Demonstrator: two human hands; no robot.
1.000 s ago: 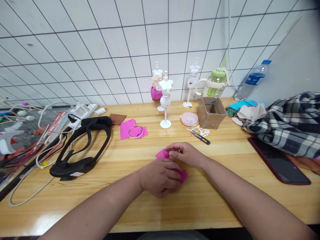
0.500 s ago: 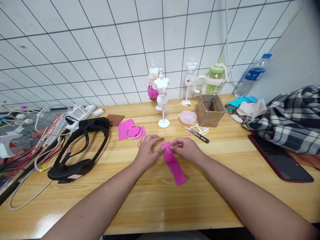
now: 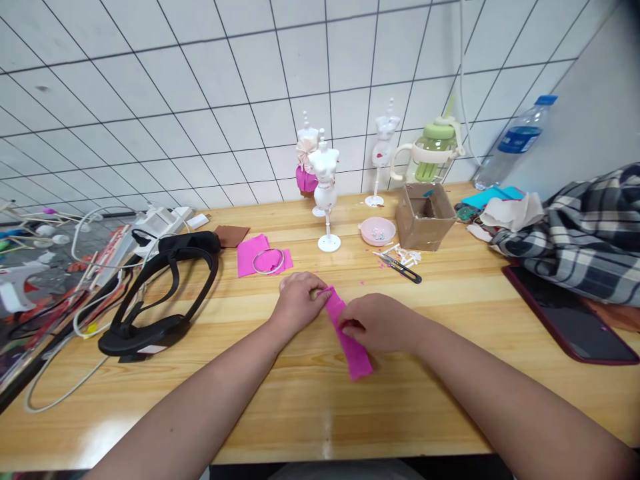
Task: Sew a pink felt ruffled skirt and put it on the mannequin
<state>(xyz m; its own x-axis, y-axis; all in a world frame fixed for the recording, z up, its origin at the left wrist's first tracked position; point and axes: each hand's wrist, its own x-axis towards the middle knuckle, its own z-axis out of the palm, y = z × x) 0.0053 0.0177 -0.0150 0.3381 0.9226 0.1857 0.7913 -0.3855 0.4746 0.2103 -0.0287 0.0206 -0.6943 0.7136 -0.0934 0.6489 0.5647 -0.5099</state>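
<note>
A narrow strip of bright pink fabric point(image 3: 357, 360) lies slantwise on the wooden table in front of me. My left hand point(image 3: 299, 301) pinches its far end between thumb and fingers. Curled over the strip's middle, my right hand point(image 3: 381, 322) has its fingertips closed against the cloth and covers part of it. The near end lies loose. Beyond my left hand, a larger folded pink fabric piece point(image 3: 246, 259) rests under a metal ring point(image 3: 255, 265). Thread snips point(image 3: 404, 270) lie past my right hand.
A white mini dress form point(image 3: 326, 193) stands ahead, with two more behind it. To the right are a pink dish point(image 3: 367, 235), a cardboard box point(image 3: 420, 230), a green-lidded cup point(image 3: 437, 150) and a dark tablet point(image 3: 565, 320). A black headset point(image 3: 145, 337) and cables occupy the left.
My right hand has slid from the strip's far end toward me, down to its middle. The strip lies straighter and flatter. My left hand stays at the far end.
</note>
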